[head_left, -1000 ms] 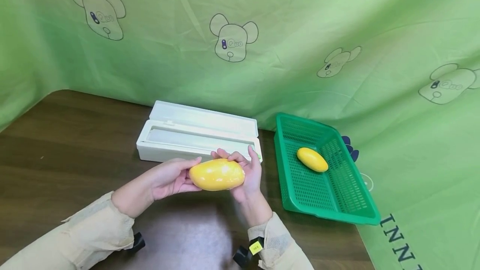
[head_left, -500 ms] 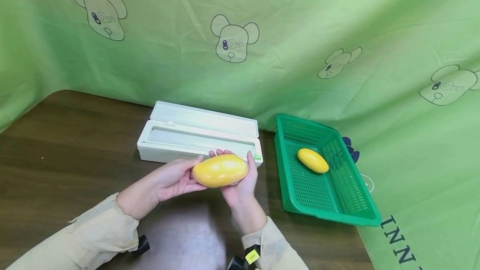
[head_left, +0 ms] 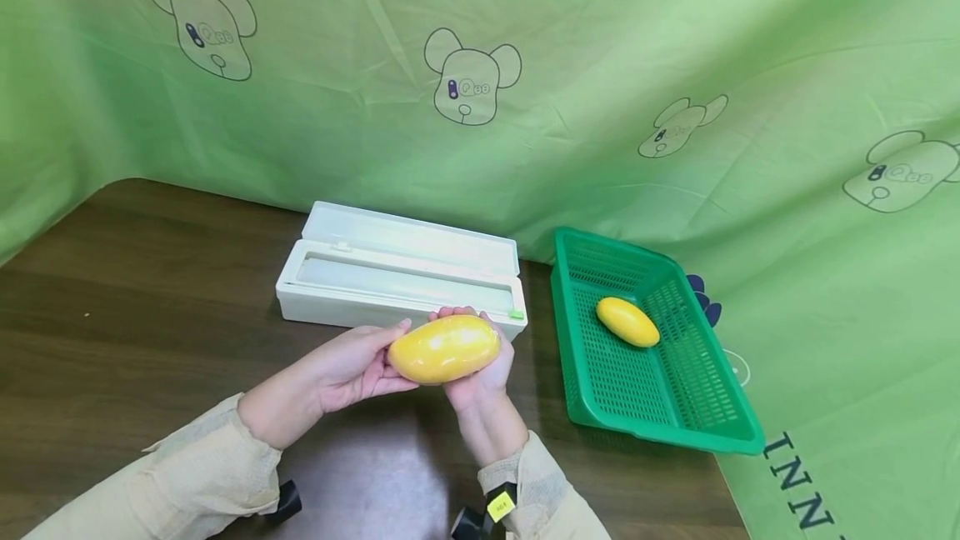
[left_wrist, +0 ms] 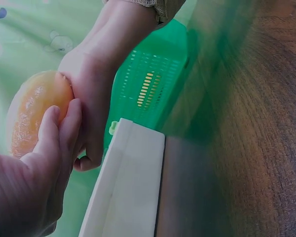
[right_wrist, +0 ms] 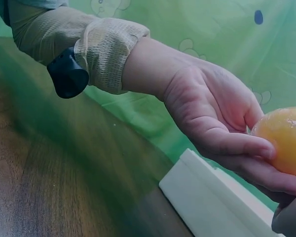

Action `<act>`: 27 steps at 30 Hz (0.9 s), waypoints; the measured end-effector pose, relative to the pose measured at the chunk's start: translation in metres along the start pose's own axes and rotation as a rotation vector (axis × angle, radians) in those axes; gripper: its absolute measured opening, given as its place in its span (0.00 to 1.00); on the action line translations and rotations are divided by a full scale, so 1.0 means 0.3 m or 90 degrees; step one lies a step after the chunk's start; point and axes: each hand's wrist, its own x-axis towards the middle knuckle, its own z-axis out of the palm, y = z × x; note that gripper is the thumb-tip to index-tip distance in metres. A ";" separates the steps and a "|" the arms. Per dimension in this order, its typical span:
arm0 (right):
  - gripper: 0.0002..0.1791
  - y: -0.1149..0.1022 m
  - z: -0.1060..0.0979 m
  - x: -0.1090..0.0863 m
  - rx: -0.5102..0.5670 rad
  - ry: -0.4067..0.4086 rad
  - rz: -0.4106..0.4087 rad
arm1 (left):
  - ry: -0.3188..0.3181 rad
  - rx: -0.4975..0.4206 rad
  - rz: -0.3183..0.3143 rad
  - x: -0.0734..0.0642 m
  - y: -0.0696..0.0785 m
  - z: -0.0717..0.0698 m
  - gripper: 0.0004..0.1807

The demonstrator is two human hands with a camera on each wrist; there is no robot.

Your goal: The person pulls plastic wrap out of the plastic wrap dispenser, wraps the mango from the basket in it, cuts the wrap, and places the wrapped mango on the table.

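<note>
A plump yellow mango (head_left: 444,349) is held up above the table between both hands, lying nearly level. Glossy, wrinkled clear film shows on its skin in the left wrist view. My left hand (head_left: 360,367) grips its left end, thumb on top and fingers beneath. Around the right end and far side, my right hand (head_left: 483,373) cups it, its fingertips showing behind the fruit. Just beyond the hands stands a long white cling film dispenser (head_left: 315,308), its lid (head_left: 408,236) raised and a pale roll inside. A green slider (head_left: 517,314) sits at its right end.
To the right, a green plastic basket (head_left: 576,373) holds a second yellow mango (head_left: 628,322). The brown wooden table (head_left: 150,290) ends at a green printed cloth (head_left: 322,107) behind and at the right.
Both hands have shifted slightly right with the mango. My right hand has slid further under and behind it, its fingers drawn in, so the green slider shows fully.
</note>
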 end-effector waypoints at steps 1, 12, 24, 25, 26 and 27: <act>0.29 0.000 -0.001 -0.001 -0.005 -0.006 -0.001 | 0.001 0.002 0.000 -0.002 0.000 0.000 0.30; 0.33 -0.007 -0.021 -0.009 -0.041 -0.143 -0.020 | -0.005 0.029 0.000 -0.011 -0.003 0.001 0.29; 0.29 -0.017 -0.064 0.010 0.048 -0.353 -0.010 | -0.019 0.063 0.008 -0.013 -0.009 0.005 0.26; 0.29 -0.017 -0.066 0.013 0.056 -0.369 -0.008 | -0.023 0.064 0.008 -0.012 -0.009 0.005 0.26; 0.29 -0.018 -0.069 0.016 0.063 -0.386 -0.006 | -0.025 0.063 0.006 -0.011 -0.009 0.005 0.26; 0.29 -0.019 -0.071 0.017 0.071 -0.400 -0.004 | -0.027 0.063 0.004 -0.010 -0.009 0.006 0.26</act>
